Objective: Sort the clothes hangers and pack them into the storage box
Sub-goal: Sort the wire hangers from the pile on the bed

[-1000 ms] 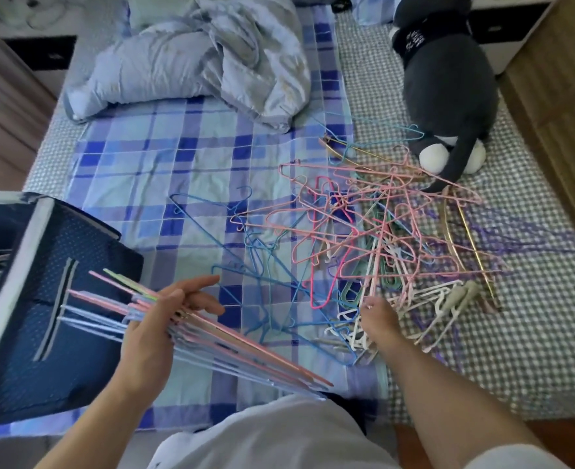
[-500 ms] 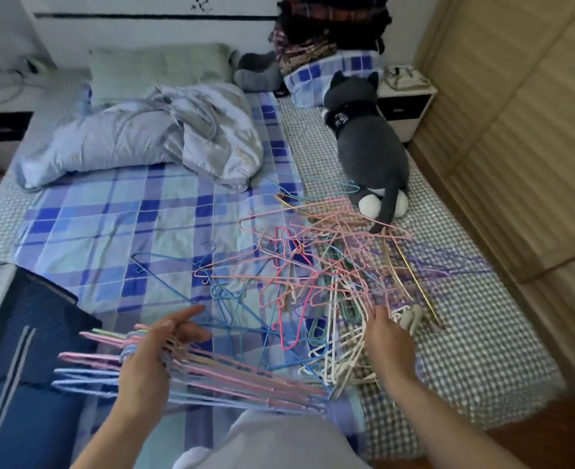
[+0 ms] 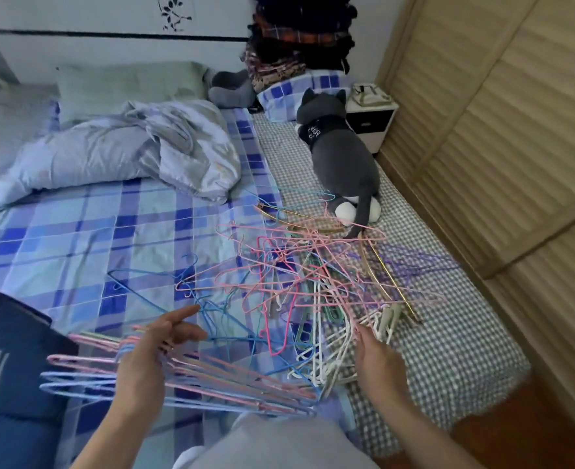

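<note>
A tangled hanger pile lies on the bed, with the plush cat behind it, the storage box near left, and the crumpled duvet far left.

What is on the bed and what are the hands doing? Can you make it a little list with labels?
Place: bed with blue plaid sheet
Left hand: holds a bundle of pink and blue hangers, index finger pointing out
Right hand: reaching into the white hangers at the near edge of the pile; grip unclear
Hanger pile: tangled, mostly pink, also blue, white, green, purple and gold
Storage box: dark blue, at far left
Toy: grey plush cat beyond the pile
Also: crumpled quilt
</note>
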`<state>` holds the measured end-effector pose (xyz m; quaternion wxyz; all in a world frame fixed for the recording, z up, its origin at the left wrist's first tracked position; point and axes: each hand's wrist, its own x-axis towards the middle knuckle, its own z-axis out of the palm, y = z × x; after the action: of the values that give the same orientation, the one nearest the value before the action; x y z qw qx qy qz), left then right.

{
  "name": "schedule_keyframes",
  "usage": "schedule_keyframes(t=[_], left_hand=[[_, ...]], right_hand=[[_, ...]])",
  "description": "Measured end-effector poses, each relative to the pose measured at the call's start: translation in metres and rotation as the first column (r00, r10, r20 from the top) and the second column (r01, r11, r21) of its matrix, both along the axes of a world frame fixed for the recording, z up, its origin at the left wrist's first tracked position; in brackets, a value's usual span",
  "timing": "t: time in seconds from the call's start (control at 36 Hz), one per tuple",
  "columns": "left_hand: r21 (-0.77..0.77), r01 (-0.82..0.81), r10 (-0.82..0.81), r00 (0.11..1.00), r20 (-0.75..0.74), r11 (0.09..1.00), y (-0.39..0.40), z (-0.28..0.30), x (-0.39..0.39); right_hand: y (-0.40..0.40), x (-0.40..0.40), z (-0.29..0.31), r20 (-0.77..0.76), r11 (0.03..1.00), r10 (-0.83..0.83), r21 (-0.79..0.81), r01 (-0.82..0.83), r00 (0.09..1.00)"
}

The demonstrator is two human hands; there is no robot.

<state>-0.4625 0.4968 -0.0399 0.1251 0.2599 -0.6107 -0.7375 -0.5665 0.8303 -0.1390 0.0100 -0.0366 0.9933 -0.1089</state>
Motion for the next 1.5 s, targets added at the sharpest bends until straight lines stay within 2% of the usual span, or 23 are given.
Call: schedule_keyframes(t=[0.11,0.19,0.28,0.39,0.47,0.61,0.72,0.86,0.92,1.03,1.17,1.22,1.33,1.42,1.47,1.5], left_hand=[[0.014,-0.011,0.011,1.000,-0.020,1.000,0.007,0.005,-0.002],[0.033,-0.017,0.018,1.000,-0.016,0.999,0.007,0.004,-0.003],[0.034,-0.007,0.008,1.000,-0.016,0.999,0.006,0.001,0.000],[0.040,-0.003,0.004,1.000,-0.025,0.999,0.005,0.001,0.001],[0.038,0.010,-0.009,1.000,-0.017,0.999,0.004,0.001,0.003],[0.018,-0.002,0.002,1.000,-0.002,1.000,-0.002,0.002,0.006],[-0.002,-0.017,0.017,1.000,0.012,1.000,-0.005,0.003,0.008],[-0.025,-0.020,0.021,1.000,0.019,0.999,-0.006,0.003,0.010],[-0.033,-0.021,0.022,0.999,0.030,0.999,-0.006,0.004,0.011],[0.025,-0.035,0.034,0.999,0.022,0.999,-0.004,0.013,0.006],[0.149,0.057,-0.059,0.998,0.008,0.987,-0.007,0.033,-0.012],[0.181,0.089,-0.087,0.996,-0.023,0.979,-0.006,0.047,-0.022],[0.212,0.131,-0.106,0.987,-0.124,0.968,-0.009,0.074,-0.034],[0.368,0.160,-0.084,0.973,-0.214,0.916,-0.012,0.089,-0.035],[0.453,0.169,-0.060,0.968,-0.245,0.875,-0.013,0.095,-0.033],[0.442,0.188,-0.084,0.966,-0.244,0.877,-0.013,0.095,-0.033]], right_hand=[[0.001,0.015,-0.003,0.019,0.999,-0.001,-0.032,0.002,1.000],[0.000,0.026,-0.003,0.018,0.986,0.028,-0.163,-0.025,0.999],[-0.001,0.031,-0.007,0.110,0.955,0.035,-0.296,-0.001,0.993],[-0.005,0.023,-0.015,0.262,0.923,-0.014,-0.369,0.113,0.965],[-0.011,0.004,-0.023,0.369,0.833,-0.114,-0.471,0.292,0.922],[-0.011,-0.024,-0.033,0.407,0.635,-0.252,-0.615,0.467,0.878],[-0.001,-0.033,-0.042,0.524,0.526,-0.332,-0.588,0.615,0.785],[0.013,-0.029,-0.053,0.646,0.440,-0.285,-0.568,0.695,0.708],[0.013,-0.029,-0.050,0.660,0.425,-0.243,-0.586,0.690,0.711],[-0.008,-0.046,-0.017,0.593,0.495,-0.106,-0.665,0.559,0.798],[-0.047,-0.076,0.039,0.338,0.624,0.111,-0.756,0.200,0.935],[-0.062,-0.082,0.050,0.229,0.622,0.190,-0.781,0.064,0.955],[-0.084,-0.083,0.040,0.081,0.685,0.366,-0.698,-0.209,0.927],[-0.089,-0.078,0.025,0.033,0.725,0.490,-0.570,-0.386,0.871],[-0.092,-0.074,0.018,0.036,0.709,0.554,-0.544,-0.448,0.832],[-0.094,-0.073,0.020,0.020,0.687,0.595,-0.530,-0.496,0.803]])
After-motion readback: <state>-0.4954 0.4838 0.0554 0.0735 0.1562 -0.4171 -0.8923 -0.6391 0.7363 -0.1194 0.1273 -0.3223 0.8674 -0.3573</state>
